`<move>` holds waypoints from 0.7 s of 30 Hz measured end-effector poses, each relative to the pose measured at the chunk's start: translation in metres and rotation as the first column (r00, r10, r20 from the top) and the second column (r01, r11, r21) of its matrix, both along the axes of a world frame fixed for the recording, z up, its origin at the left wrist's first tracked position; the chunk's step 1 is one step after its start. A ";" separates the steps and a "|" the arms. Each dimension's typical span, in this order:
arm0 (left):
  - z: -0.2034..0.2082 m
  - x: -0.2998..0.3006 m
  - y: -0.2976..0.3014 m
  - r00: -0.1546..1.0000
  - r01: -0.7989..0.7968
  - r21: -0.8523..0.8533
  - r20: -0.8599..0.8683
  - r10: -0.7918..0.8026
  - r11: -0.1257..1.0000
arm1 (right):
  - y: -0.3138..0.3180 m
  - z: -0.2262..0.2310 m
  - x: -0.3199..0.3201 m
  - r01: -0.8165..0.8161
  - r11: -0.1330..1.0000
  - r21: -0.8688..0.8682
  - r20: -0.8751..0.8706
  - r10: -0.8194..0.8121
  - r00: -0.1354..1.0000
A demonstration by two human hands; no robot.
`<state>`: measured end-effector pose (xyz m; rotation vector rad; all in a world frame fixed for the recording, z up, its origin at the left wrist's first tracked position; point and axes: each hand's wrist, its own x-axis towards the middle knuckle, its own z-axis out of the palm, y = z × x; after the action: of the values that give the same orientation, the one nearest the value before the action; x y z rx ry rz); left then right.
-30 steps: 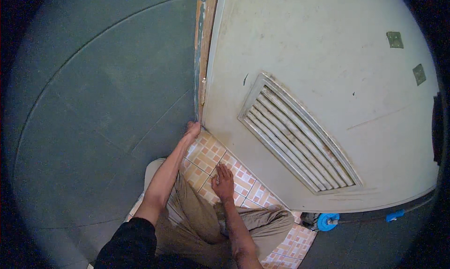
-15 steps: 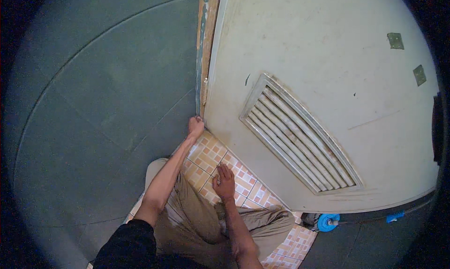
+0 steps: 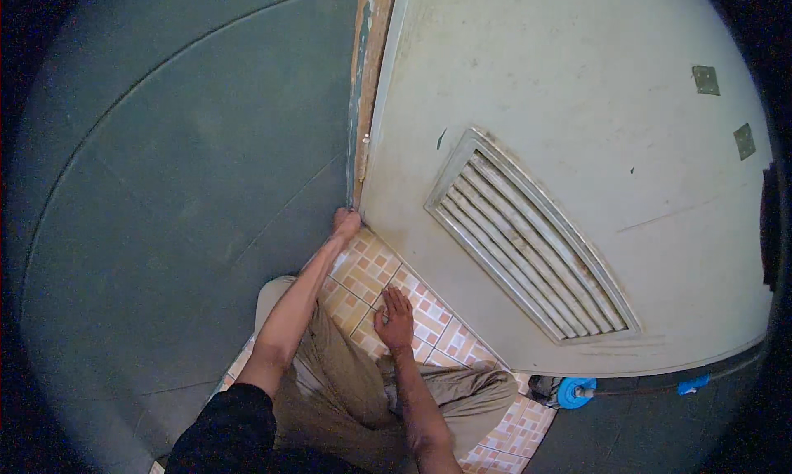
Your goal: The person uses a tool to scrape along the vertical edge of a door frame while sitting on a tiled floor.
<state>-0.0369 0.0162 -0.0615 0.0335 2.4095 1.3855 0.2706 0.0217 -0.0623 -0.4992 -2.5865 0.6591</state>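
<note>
My left hand (image 3: 346,221) is closed at the foot of the worn wooden door frame (image 3: 368,103), low in the corner where the frame meets the floor. Whatever its fingers grip, if anything, is hidden. Right beside it is the hinge-side edge of a pale door (image 3: 528,78), which has a dirty louvred vent (image 3: 528,235) in its lower part. My right hand (image 3: 396,317) has its fingers stretched out and holds nothing. It is over the patterned tile floor (image 3: 367,264), between my legs and the door.
A dark grey-green wall (image 3: 190,160) rises close on my left. Past the door's bottom edge lies a blue round object (image 3: 575,392), with a small blue piece (image 3: 693,384) farther right. Two dark square patches (image 3: 705,80) mark the door's far side.
My left hand has turned slightly at the foot of the frame and its fingers show less. The view has shifted a little. My right hand stays where it was.
</note>
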 end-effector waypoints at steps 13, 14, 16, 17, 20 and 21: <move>-0.010 -0.007 -0.012 0.977 0.201 -0.008 -0.063 -0.202 0.979 | 0.003 -0.008 0.003 0.001 1.000 0.018 0.007 -0.001 1.000; -0.007 0.008 -0.001 0.991 0.128 -0.055 -0.029 -0.130 0.990 | 0.006 -0.009 0.006 0.015 1.000 0.013 0.013 -0.015 1.000; -0.024 0.011 0.016 0.998 0.062 -0.100 0.006 -0.062 0.993 | 0.011 -0.011 0.011 0.033 0.999 0.013 0.023 -0.034 0.999; -0.049 -0.048 -0.030 1.000 0.014 -0.088 0.021 -0.012 0.996 | -0.020 -0.001 -0.020 -0.041 0.999 -0.016 -0.031 0.041 0.999; -0.024 -0.008 0.006 0.977 0.132 0.002 0.168 -0.130 0.991 | 0.006 -0.012 0.007 0.020 0.999 0.025 0.014 -0.021 1.000; -0.001 0.017 0.021 0.959 0.187 0.026 0.214 -0.188 0.982 | 0.019 -0.014 0.022 0.049 0.998 0.046 0.027 -0.050 0.998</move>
<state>-0.0198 0.0376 -0.0626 0.1042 2.1631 1.2417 0.2927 0.0403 -0.0764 -0.5594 -2.6003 0.5795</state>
